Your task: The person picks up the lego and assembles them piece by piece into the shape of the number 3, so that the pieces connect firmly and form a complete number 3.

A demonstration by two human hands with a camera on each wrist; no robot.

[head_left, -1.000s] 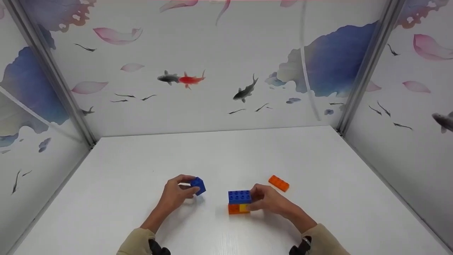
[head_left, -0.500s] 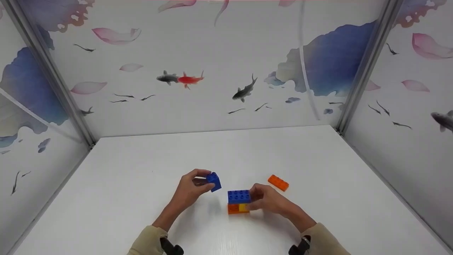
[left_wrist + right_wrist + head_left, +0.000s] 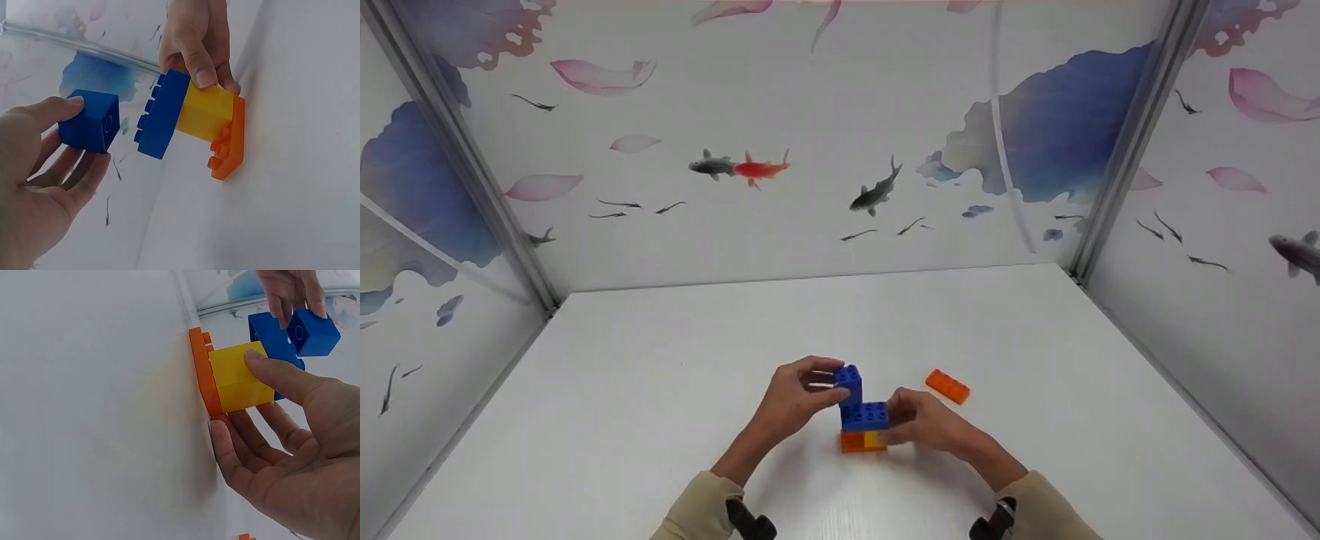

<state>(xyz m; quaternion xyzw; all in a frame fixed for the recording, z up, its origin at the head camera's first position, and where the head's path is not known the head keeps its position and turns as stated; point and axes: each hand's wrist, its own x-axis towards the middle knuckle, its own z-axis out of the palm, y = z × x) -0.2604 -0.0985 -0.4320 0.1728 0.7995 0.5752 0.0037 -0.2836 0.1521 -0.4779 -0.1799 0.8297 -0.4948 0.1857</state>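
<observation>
My left hand (image 3: 799,394) pinches a blue building block (image 3: 87,121) between thumb and fingers, its hollow underside facing the stack. A narrow gap shows in the left wrist view between it and the studs of a flat blue brick (image 3: 163,115). That brick tops a stack, over a yellow block (image 3: 205,112) on an orange base plate (image 3: 236,143). The base plate's studs show beside the yellow block, under the overhanging blue brick. My right hand (image 3: 934,421) holds the stack from the right, its thumb on the yellow block and fingers curled behind it.
A loose orange brick (image 3: 947,386) lies on the white table (image 3: 660,330) behind the right hand. White panels (image 3: 810,247) printed with fish and petals rise at the back and both sides, with metal posts (image 3: 1125,150) in the corners.
My left hand has carried the blue block rightward, from beside the stack to over the left end of the flat blue brick. The right hand and stack stay put.
</observation>
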